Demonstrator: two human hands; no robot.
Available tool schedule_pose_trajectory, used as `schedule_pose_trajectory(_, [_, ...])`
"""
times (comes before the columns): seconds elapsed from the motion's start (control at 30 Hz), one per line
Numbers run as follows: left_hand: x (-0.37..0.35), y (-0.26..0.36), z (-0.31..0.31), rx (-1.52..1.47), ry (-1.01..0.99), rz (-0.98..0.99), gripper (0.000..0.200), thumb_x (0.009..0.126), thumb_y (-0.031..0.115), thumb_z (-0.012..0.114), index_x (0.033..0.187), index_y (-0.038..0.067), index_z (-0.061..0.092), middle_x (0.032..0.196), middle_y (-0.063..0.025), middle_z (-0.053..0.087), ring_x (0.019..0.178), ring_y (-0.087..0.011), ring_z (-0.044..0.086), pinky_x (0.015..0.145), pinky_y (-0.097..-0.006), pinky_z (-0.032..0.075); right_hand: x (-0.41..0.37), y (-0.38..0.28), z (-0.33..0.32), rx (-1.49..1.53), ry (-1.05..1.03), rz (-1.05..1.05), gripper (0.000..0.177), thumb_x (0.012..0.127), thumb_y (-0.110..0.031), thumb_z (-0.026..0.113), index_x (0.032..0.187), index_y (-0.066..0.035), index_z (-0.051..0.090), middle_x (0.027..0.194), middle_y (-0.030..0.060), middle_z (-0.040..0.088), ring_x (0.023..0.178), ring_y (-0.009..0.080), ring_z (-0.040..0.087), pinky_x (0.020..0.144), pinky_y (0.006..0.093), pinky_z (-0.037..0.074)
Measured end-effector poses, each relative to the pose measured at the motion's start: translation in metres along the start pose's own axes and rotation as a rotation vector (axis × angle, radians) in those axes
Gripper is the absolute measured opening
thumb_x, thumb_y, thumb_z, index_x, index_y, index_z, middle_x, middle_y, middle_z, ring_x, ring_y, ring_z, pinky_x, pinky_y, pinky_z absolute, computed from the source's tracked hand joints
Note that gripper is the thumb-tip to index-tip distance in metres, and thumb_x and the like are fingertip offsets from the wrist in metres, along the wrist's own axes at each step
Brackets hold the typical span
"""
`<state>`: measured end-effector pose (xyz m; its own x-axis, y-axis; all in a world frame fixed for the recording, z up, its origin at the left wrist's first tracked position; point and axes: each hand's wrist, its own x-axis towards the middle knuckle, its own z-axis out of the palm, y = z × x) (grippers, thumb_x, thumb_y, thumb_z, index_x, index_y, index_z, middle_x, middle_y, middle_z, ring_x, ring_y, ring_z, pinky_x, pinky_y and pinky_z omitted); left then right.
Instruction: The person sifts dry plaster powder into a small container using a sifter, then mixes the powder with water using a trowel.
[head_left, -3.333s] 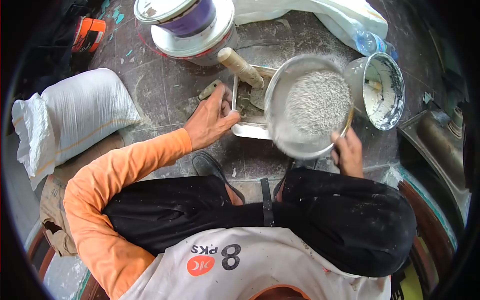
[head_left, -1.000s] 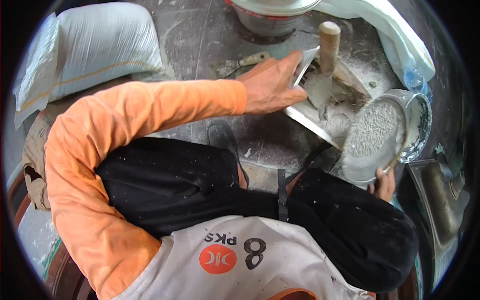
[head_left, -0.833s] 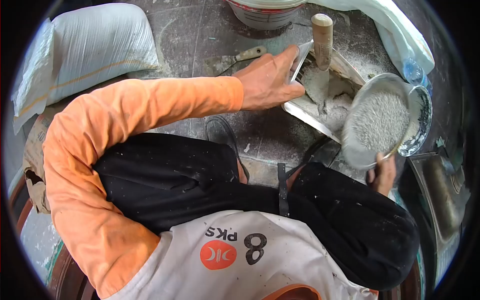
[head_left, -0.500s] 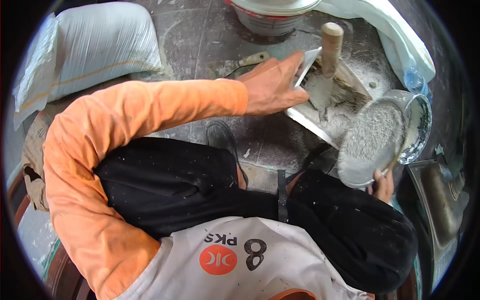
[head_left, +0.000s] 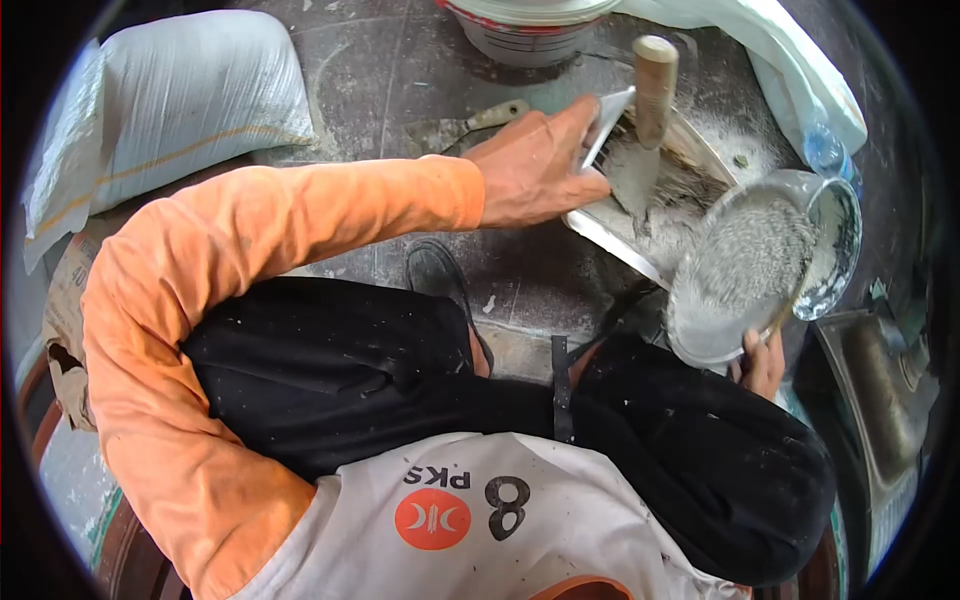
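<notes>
The sieve, held at its rim by the right hand at right of frame, is probably best shaken low over the metal tray gripped by the left hand, so less powder gets spilled.

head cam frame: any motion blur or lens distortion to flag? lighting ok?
Head view: strong fisheye, black vignette at the corners, scene bowed toward the edges. Head view: the sieve in the right hand is motion-smeared, its grains streaked; the left hand on the tray rim is sharp. Head view: soft even daylight, no hard glare.
</notes>
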<state>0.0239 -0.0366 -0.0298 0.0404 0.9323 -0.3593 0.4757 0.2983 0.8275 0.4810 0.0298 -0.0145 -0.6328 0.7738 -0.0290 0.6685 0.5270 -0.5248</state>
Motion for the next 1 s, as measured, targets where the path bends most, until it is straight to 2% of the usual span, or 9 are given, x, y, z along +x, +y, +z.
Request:
schedule_pose_trajectory(0.07, [-0.011, -0.004, 0.005, -0.008, 0.012, -0.012, 0.039, 0.095, 0.023, 0.071, 0.115, -0.001, 0.048, 0.075, -0.0170, 0.059, 0.067, -0.0313, 0.062, 0.065, -0.0469, 0.051, 0.014, -0.036, -0.021, 0.836, 0.134, 0.951, 0.055, 0.104, -0.020, 0.063, 0.155, -0.002, 0.054, 0.136, 0.0021, 0.067, 0.117, 0.0090, 0.060, 0.089, 0.0246, 0.050])
schedule_pose_trajectory(0.23, [0.001, 0.005, 0.003, -0.009, 0.001, -0.011, 0.038, 0.095, 0.022, 0.071, 0.114, -0.001, 0.048, 0.075, -0.0177, 0.059, 0.067, -0.0319, 0.062, 0.066, -0.0471, 0.051, 0.012, -0.052, -0.003, 0.715, 0.009, 0.836, 0.059, 0.102, -0.027, 0.066, 0.157, -0.008, 0.054, 0.132, -0.0021, 0.065, 0.109, 0.0072, 0.056, 0.082, 0.0232, 0.045])
schedule_pose_trajectory(0.27, [0.001, 0.005, -0.001, 0.008, -0.010, -0.029, 0.037, 0.095, 0.022, 0.071, 0.114, 0.000, 0.048, 0.077, -0.0178, 0.059, 0.068, -0.0313, 0.062, 0.067, -0.0472, 0.051, -0.006, -0.005, -0.004, 0.698, -0.003, 0.797, 0.053, 0.104, -0.021, 0.063, 0.156, -0.010, 0.055, 0.121, -0.0008, 0.070, 0.092, 0.0051, 0.061, 0.069, 0.0188, 0.040])
schedule_pose_trajectory(0.33, [-0.005, 0.000, 0.004, -0.013, -0.014, -0.040, 0.038, 0.095, 0.022, 0.071, 0.114, 0.000, 0.048, 0.078, -0.0167, 0.058, 0.069, -0.0293, 0.060, 0.066, -0.0471, 0.050, -0.003, -0.016, -0.030, 0.613, 0.021, 1.057, 0.057, 0.102, -0.026, 0.065, 0.155, -0.006, 0.056, 0.134, 0.0003, 0.066, 0.114, 0.0080, 0.057, 0.086, 0.0247, 0.046])
schedule_pose_trajectory(0.47, [-0.002, -0.003, 0.005, -0.062, -0.014, -0.034, 0.040, 0.095, 0.022, 0.072, 0.114, -0.001, 0.046, 0.075, -0.0153, 0.055, 0.067, -0.0291, 0.057, 0.066, -0.0476, 0.049, 0.009, -0.016, -0.056, 0.739, 0.220, 0.870, 0.050, 0.102, -0.026, 0.066, 0.147, -0.007, 0.061, 0.117, -0.0023, 0.069, 0.091, 0.0051, 0.058, 0.067, 0.0218, 0.044])
schedule_pose_trajectory(0.5, [-0.001, -0.004, 0.004, -0.022, -0.006, -0.035, 0.039, 0.095, 0.022, 0.072, 0.113, -0.001, 0.046, 0.074, -0.0147, 0.055, 0.066, -0.0279, 0.056, 0.065, -0.0469, 0.049, 0.007, -0.009, -0.061, 0.861, 0.163, 0.819, 0.058, 0.105, -0.025, 0.063, 0.158, -0.006, 0.051, 0.130, 0.0017, 0.070, 0.091, 0.0055, 0.065, 0.066, 0.0232, 0.047])
schedule_pose_trajectory(0.6, [0.001, -0.003, 0.006, 0.004, 0.001, -0.030, 0.038, 0.094, 0.022, 0.072, 0.112, -0.001, 0.047, 0.072, -0.0136, 0.054, 0.065, -0.0260, 0.055, 0.064, -0.0457, 0.048, 0.013, -0.025, -0.034, 0.680, 0.098, 0.983, 0.055, 0.106, -0.023, 0.061, 0.155, -0.002, 0.051, 0.124, 0.0013, 0.069, 0.088, 0.0045, 0.063, 0.060, 0.0214, 0.044])
schedule_pose_trajectory(0.63, [0.002, -0.003, 0.005, 0.002, 0.004, -0.022, 0.037, 0.094, 0.022, 0.072, 0.111, -0.001, 0.047, 0.070, -0.0133, 0.053, 0.064, -0.0254, 0.055, 0.064, -0.0452, 0.048, 0.016, -0.041, -0.008, 0.780, 0.231, 0.831, 0.049, 0.105, -0.022, 0.060, 0.150, -0.005, 0.054, 0.105, -0.0038, 0.066, 0.067, 0.0012, 0.053, 0.048, 0.0179, 0.030])
schedule_pose_trajectory(1.0, [-0.002, -0.004, 0.003, 0.019, 0.015, -0.034, 0.037, 0.095, 0.023, 0.071, 0.112, 0.000, 0.048, 0.075, -0.0141, 0.055, 0.068, -0.0254, 0.056, 0.065, -0.0441, 0.048, 0.022, -0.034, 0.006, 0.881, 0.214, 0.857, 0.044, 0.104, -0.022, 0.062, 0.145, -0.007, 0.056, 0.089, -0.0067, 0.058, 0.056, 0.0015, 0.040, 0.046, 0.0200, 0.029])
